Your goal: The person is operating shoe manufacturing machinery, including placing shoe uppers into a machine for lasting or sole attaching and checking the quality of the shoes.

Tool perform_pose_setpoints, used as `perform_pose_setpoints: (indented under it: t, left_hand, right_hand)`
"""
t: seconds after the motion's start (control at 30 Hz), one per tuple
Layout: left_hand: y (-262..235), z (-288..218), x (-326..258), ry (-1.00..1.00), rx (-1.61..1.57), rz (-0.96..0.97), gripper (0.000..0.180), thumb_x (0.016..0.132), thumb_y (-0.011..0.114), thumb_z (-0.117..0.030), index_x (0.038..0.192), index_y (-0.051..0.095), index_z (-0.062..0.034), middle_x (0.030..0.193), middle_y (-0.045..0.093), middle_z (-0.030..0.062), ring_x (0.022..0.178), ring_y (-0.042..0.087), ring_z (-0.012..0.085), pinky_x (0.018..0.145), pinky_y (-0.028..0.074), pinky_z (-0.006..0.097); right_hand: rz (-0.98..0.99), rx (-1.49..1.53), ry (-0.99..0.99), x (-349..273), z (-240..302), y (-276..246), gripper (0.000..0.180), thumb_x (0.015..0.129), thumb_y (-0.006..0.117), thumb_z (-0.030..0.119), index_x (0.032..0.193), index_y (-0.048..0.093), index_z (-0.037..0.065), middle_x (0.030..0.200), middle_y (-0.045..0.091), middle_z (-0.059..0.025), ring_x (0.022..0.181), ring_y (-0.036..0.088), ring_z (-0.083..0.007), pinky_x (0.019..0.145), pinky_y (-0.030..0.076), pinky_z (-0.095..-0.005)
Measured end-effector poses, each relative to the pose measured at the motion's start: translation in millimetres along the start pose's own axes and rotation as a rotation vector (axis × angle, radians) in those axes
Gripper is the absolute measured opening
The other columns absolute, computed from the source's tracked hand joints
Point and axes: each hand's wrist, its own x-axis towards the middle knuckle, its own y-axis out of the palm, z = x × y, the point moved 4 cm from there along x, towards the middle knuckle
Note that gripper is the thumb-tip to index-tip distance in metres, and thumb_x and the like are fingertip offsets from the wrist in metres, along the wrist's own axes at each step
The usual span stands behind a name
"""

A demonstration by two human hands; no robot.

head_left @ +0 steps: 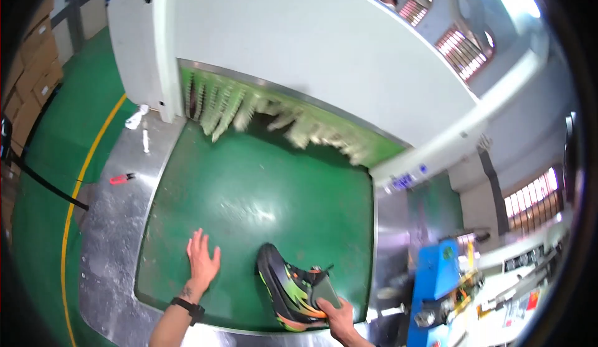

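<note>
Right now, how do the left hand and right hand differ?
The left hand is open and empty; the right hand grips a grey piece at the shoe. The left hand is apart from the shoe; the right hand is close beside it. Both are bare.

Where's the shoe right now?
In the head view, the shoe is at lower centre over the green surface, just left of the right hand.

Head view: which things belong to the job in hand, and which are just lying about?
In the job:
black, green and orange shoe
grey piece at its collar, held by the right hand
green surface underneath

Apparently just lying about, on the metal ledge:
red-and-black tool
slim white item
crumpled white item
</note>
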Motion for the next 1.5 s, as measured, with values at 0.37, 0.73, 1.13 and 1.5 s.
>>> perform_pose_setpoints:
  t: [0.37, 0.73, 1.13, 1.5]
  left_hand:
    - [-55.9, -374.7, -191.2, -0.034, -1.735, 1.174, 0.092, 0.088, 0.062, -0.040, 0.154, 0.006, -0.0054, 0.151, 0.036, 0.0165, 0.136, 0.040, 0.0308, 0.112, 0.032, 0.048]
    - [-107.6, -504.7, -394.8, 0.080, -1.287, 1.562, 0.072, 0.087, 0.062, -0.035, 0.142, 0.034, 0.0020, 0.133, 0.051, 0.0165, 0.118, 0.055, 0.0307, 0.101, 0.047, 0.045]
    - [-84.7, -725.5, -706.1, 0.518, -0.915, 1.932, 0.088, 0.086, 0.068, -0.002, 0.151, 0.008, -0.0009, 0.154, 0.021, 0.0256, 0.143, 0.027, 0.0324, 0.114, 0.029, 0.044]
    - [163.9, -944.9, -951.9, 0.960, -0.467, 1.215, 0.039, 0.067, 0.063, -0.004, 0.104, 0.051, -0.0015, 0.087, 0.058, 0.0110, 0.077, 0.061, 0.0237, 0.064, 0.052, 0.040]
  right_hand:
    - [-0.431, -0.281, -0.544, -265.5, 18.8, -173.1, 0.053, 0.080, 0.075, 0.041, 0.113, 0.063, 0.003, 0.080, 0.069, -0.0184, 0.072, 0.070, -0.0312, 0.066, 0.055, -0.0386]
    - [-0.280, 0.378, -0.519, -410.4, -128.3, -286.7, 0.077, 0.079, 0.072, 0.022, 0.143, 0.034, 0.001, 0.129, 0.054, -0.0149, 0.119, 0.050, -0.0209, 0.104, 0.038, -0.0342]
    - [-0.835, 1.187, -0.753, -686.5, -351.1, -497.9, 0.060, 0.077, 0.062, -0.003, 0.135, 0.044, 0.000, 0.122, 0.059, -0.0146, 0.107, 0.063, -0.0254, 0.095, 0.052, -0.0408]
    - [-1.539, 1.236, -0.630, -773.6, -446.1, -499.7, 0.070, 0.068, 0.064, 0.004, 0.135, 0.043, -0.002, 0.123, 0.058, -0.0146, 0.106, 0.061, -0.0255, 0.092, 0.050, -0.0380]
